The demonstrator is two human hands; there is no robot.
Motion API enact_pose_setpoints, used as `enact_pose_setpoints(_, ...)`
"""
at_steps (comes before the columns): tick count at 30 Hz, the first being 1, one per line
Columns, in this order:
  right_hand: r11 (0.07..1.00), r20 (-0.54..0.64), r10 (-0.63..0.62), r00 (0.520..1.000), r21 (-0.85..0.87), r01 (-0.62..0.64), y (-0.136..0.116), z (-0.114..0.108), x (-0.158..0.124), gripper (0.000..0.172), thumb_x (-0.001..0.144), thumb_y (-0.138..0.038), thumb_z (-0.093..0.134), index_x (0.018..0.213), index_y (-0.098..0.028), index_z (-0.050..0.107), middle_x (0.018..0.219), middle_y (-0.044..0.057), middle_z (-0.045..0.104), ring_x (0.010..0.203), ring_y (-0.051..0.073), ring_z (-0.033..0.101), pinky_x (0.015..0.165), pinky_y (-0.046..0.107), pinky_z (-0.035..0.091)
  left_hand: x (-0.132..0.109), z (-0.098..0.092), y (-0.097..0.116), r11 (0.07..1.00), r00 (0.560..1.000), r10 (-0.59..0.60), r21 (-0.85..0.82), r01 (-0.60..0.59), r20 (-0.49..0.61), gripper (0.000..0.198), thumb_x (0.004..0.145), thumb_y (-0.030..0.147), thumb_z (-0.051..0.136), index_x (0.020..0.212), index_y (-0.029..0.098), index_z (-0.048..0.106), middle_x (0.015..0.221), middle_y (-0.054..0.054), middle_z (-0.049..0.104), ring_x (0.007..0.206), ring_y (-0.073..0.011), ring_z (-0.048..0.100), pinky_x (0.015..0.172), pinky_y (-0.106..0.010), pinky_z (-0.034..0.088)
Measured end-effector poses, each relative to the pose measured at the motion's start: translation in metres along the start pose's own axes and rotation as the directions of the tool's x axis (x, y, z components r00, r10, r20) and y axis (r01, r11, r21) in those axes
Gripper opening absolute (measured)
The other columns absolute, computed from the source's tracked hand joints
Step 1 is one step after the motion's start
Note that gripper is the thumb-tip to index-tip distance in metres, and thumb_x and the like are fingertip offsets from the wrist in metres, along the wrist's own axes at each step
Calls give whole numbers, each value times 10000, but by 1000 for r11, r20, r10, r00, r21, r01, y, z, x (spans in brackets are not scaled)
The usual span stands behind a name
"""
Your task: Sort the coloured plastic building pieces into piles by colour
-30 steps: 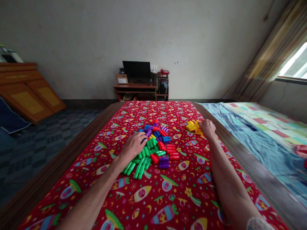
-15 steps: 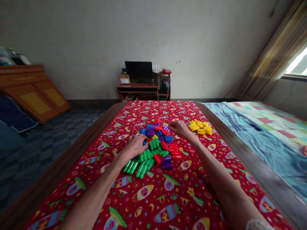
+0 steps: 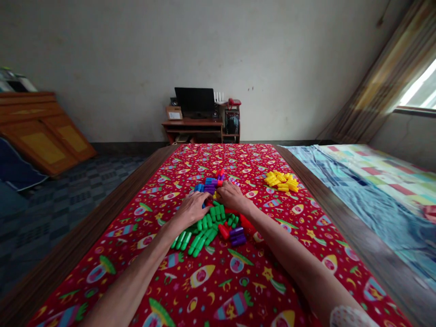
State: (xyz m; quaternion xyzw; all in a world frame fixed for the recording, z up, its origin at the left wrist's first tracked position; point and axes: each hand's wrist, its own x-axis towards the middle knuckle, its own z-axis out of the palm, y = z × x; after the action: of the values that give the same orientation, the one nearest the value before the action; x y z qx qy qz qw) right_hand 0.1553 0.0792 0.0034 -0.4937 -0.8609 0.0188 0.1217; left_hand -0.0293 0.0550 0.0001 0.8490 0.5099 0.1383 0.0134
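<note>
A heap of mixed plastic blocks (image 3: 211,218), green, red, purple and blue, lies mid-table on the red rocket-print cloth (image 3: 238,281). My left hand (image 3: 190,210) rests on the heap's left side, fingers curled down over a blue piece. My right hand (image 3: 232,196) lies on the heap's top right, fingers bent and pressed together over blocks that they hide. The two hands nearly touch at the fingertips. A separate small pile of yellow blocks (image 3: 282,180) sits to the right, apart from both hands.
The table's wooden edges (image 3: 102,218) run along both sides of the cloth. A bed with patterned sheets (image 3: 368,190) adjoins on the right. A desk with a monitor (image 3: 199,119) stands at the far wall, a wooden cabinet (image 3: 44,131) at the left.
My right hand left the yellow pile and swept left onto the mixed heap, meeting the left hand. The left hand stayed on the heap.
</note>
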Motion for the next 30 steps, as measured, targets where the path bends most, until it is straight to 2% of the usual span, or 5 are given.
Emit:
enact_pose_setpoints(4, 997, -22, -1, 1000, 80, 3, 6, -1, 4, 298, 855, -342, 631, 1048, -126, 703, 1064, 149, 671, 1023, 239, 577, 855, 289, 417, 2, 3, -8, 996, 999, 43, -78, -45, -31, 170, 803, 239, 625, 962, 208, 674, 965, -68, 731, 930, -253, 656, 837, -367, 513)
enact_pose_setpoints(10, 979, -41, 176, 984, 111, -170, 56, -50, -4, 285, 870, -318, 567, 1034, -139, 715, 916, 92, 704, 821, 183, 600, 704, 249, 401, 2, 8, -14, 994, 997, 54, -93, -60, -61, 151, 824, 334, 644, 899, 222, 714, 928, -69, 740, 913, -251, 657, 837, -367, 506)
enact_pose_setpoints(18, 823, -233, 550, 802, -9, -568, 142, -78, -46, 294, 846, -295, 519, 914, -105, 733, 854, 117, 697, 777, 184, 597, 661, 255, 381, 0, 12, -15, 990, 992, 98, -89, -105, -82, 156, 861, 324, 607, 883, 217, 718, 920, -71, 728, 928, -248, 642, 861, -376, 495)
enact_pose_setpoints(24, 889, -52, 329, 943, 352, -292, 140, -84, -46, 318, 788, -353, 538, 810, -107, 739, 576, -13, 559, 542, 101, 460, 507, 222, 285, 3, 10, -11, 980, 980, 65, -172, -98, -187, 234, 917, 302, 491, 977, 193, 690, 984, -86, 716, 963, -247, 644, 932, -418, 487)
enact_pose_setpoints(30, 847, 48, -90, 995, 529, 51, 57, -83, -27, 329, 787, -296, 571, 1005, -132, 755, 669, -11, 613, 588, 86, 484, 541, 196, 325, 2, -2, 14, 969, 950, 83, -200, -148, -301, 508, 921, 425, 541, 1379, 212, 479, 1338, -106, 594, 1236, -262, 545, 1041, -422, 438)
